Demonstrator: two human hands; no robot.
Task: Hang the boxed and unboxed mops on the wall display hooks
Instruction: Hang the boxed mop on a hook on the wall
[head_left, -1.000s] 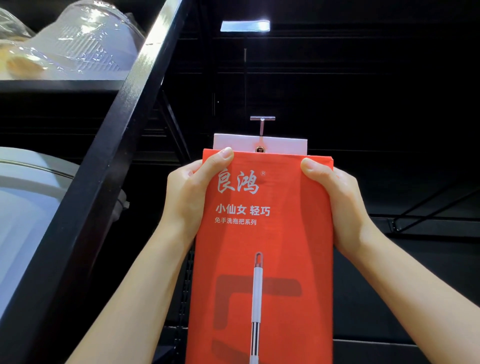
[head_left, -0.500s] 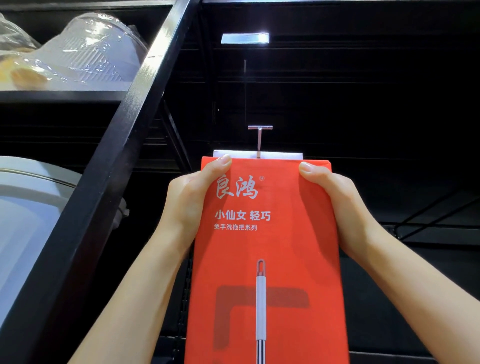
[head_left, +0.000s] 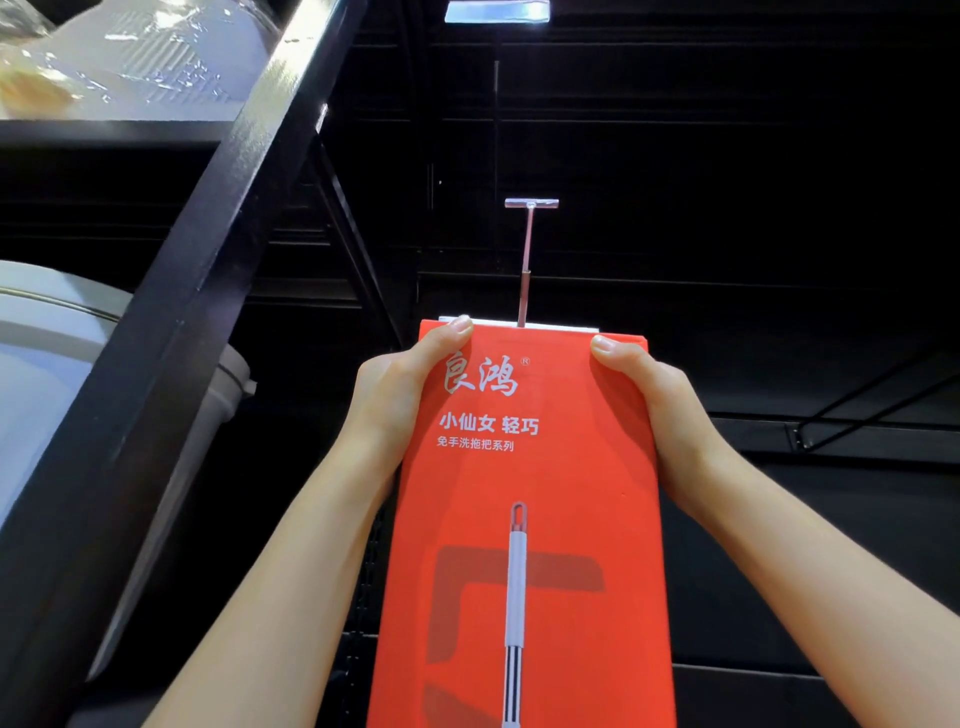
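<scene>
1. Head view: red mop box (head_left: 530, 519) held upright before a dark wall display, its top edge just below the hook (head_left: 525, 270).
2. Left hand (head_left: 395, 400) grips the box's upper left edge, fingers clamped on it, thumb on the front.
3. Right hand (head_left: 660, 410) grips the upper right edge likewise.
4. Printed text: "良鸿", "小仙女 轻巧", "免手洗拖把系列"; a mop handle picture below.

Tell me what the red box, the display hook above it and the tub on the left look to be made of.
Red mop box: likely printed cardboard, matte, with crisp folded edges and a flat face.
Display hook: seemingly metal, a thin straight rod with a dull sheen; its clear tag holder looks like plastic.
Grey tub: probably moulded plastic, smooth and softly glossy with a rounded rim.
</scene>
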